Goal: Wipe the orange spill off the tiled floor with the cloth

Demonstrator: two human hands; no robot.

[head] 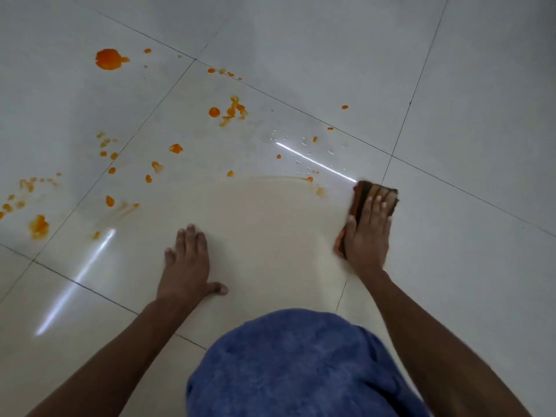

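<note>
Orange blobs and splashes [230, 111] lie scattered over the white tiled floor [469, 94], mostly at the left and far middle; the largest blob [109, 59] sits at the far left. My right hand [367, 236] lies flat on a folded brown-orange cloth [362, 196], pressing it to the floor at the right. A wiped, wet arc with a faint orange rim [279, 177] spreads between my hands. My left hand [187, 264] rests flat on the floor, fingers spread, holding nothing.
Water droplets [304, 145] glisten beyond the wiped arc. My knee in blue cloth [288, 365] fills the bottom middle. Dark grout lines cross the tiles. Light reflections streak the floor at the lower left and near the cloth.
</note>
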